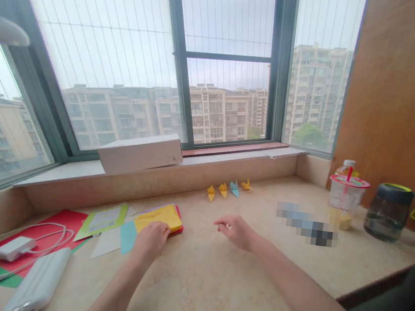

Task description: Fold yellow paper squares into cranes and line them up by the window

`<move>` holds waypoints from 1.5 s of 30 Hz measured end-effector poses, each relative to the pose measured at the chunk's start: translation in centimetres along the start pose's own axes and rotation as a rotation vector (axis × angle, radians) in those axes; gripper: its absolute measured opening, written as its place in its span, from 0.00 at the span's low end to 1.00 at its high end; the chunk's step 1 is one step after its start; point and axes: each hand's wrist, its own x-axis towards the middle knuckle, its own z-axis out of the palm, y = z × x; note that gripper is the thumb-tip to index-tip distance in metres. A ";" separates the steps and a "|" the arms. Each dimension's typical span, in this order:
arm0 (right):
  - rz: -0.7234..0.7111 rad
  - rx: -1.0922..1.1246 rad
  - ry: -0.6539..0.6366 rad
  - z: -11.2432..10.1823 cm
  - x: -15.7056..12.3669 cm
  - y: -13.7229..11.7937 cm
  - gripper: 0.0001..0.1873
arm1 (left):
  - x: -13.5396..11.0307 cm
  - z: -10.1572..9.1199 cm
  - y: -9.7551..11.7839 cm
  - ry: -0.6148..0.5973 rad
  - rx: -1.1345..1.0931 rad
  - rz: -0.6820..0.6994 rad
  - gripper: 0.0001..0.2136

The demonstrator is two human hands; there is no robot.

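A stack of origami paper (165, 216), yellow on top with red edges below, lies on the stone counter. My left hand (151, 239) is at its near edge, fingers closed on the yellow paper; the fingertips are partly hidden. To the right, my right hand (234, 230) hovers low over the counter, its fingers curled together and nothing visible in them. Beyond the hands several small folded paper cranes stand in a row: yellow ones, such as the leftmost crane (210, 193), and a light blue crane (234, 188). A light blue sheet (128, 237) sticks out beside the stack.
At left lie red paper (72, 222), a green-bordered sheet (105, 219), a white charger (15, 248) with cable and a white power bank (40, 281). A white box (142, 154) rests on the sill. At right stand a lidded cup (345, 194) and a dark bottle (387, 212).
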 end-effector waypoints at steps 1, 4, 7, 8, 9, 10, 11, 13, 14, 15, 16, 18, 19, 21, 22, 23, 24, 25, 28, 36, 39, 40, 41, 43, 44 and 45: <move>-0.014 0.004 -0.019 0.1 -0.1 -0.2 0.16 | 0.0 0.0 0.1 0.011 -0.015 0.002 0.16; -0.048 0.007 -0.066 0.4 -0.4 -0.7 0.15 | -0.3 0.2 0.9 0.047 -0.060 0.010 0.17; -0.123 -0.017 -0.136 0.5 -0.5 -1.1 0.14 | -1.1 0.7 2.7 0.105 -0.145 0.052 0.17; -0.139 -0.012 -0.152 0.6 -0.6 -1.3 0.15 | -1.4 0.9 3.5 0.143 -0.189 0.087 0.16; -0.148 0.001 -0.168 0.6 -0.6 -1.6 0.16 | -1.8 1.1 4.4 0.169 -0.224 0.129 0.16; -0.159 0.019 -0.181 0.7 -0.7 -1.8 0.17 | -2.2 1.3 5.3 0.192 -0.260 0.181 0.15; -0.176 0.060 -0.201 0.8 -0.8 -2.1 0.18 | -2.6 1.5 6.1 0.210 -0.301 0.241 0.14; -0.180 0.165 -0.225 1.1 -0.9 -2.7 0.20 | -3.3 1.9 7.3 0.168 -0.376 0.379 0.12; -0.147 0.186 -0.228 1.3 -0.9 -2.9 0.21 | -3.5 2.1 7.6 0.136 -0.402 0.432 0.12; -0.106 0.198 -0.207 1.5 -1.0 -3.0 0.21 | -3.7 2.3 7.7 0.125 -0.421 0.449 0.12; -0.069 0.210 -0.186 1.7 -1.0 -3.1 0.21 | -3.8 2.5 7.7 0.127 -0.442 0.445 0.13; -0.008 0.226 -0.141 2.1 -0.9 -3.0 0.19 | -3.8 2.8 7.3 0.123 -0.486 0.433 0.14; 0.010 0.234 -0.121 2.1 -0.8 -2.8 0.18 | -3.7 2.9 7.1 0.120 -0.507 0.432 0.14; 0.032 0.236 -0.083 2.0 -0.6 -2.6 0.17 | -3.4 2.8 6.7 0.136 -0.526 0.433 0.15; 0.039 0.239 -0.053 1.8 -0.4 -2.4 0.16 | -3.2 2.7 6.5 0.165 -0.522 0.425 0.15; 0.041 0.247 -0.025 1.5 -0.3 -2.3 0.16 | -3.1 2.5 6.4 0.208 -0.511 0.407 0.16; 0.039 0.269 0.017 1.1 -0.2 -2.3 0.15 | -2.8 2.2 6.2 0.272 -0.499 0.373 0.17; 0.043 0.310 0.068 0.7 -0.1 -2.2 0.15 | -2.6 1.9 6.0 0.340 -0.489 0.325 0.17; 0.060 0.401 0.116 -0.4 0.2 -2.1 0.15 | -1.9 1.2 5.4 0.509 -0.523 0.147 0.21; 0.045 0.662 0.002 -0.6 0.0 -1.7 0.14 | -1.7 1.7 5.7 0.027 -1.273 -0.097 0.18; 0.074 0.782 -0.069 -0.8 0.0 -1.7 0.19 | -2.0 1.6 6.4 0.016 -1.342 -0.145 0.18; 0.083 0.814 -0.079 -0.9 0.0 -1.7 0.21 | -2.1 1.5 6.6 0.016 -1.368 -0.160 0.18; 0.095 0.845 -0.085 -1.0 0.0 -1.7 0.22 | -2.1 1.3 6.7 0.017 -1.395 -0.172 0.18; 0.134 0.896 -0.083 -1.3 0.2 -1.7 0.22 | -2.2 1.1 6.9 0.020 -1.438 -0.192 0.18; 0.155 0.916 -0.077 -1.4 0.2 -1.8 0.22 | -2.1 1.0 6.9 0.020 -1.452 -0.201 0.18; 0.174 0.935 -0.073 -1.5 0.3 -1.8 0.23 | -2.1 0.9 7.0 0.017 -1.462 -0.207 0.18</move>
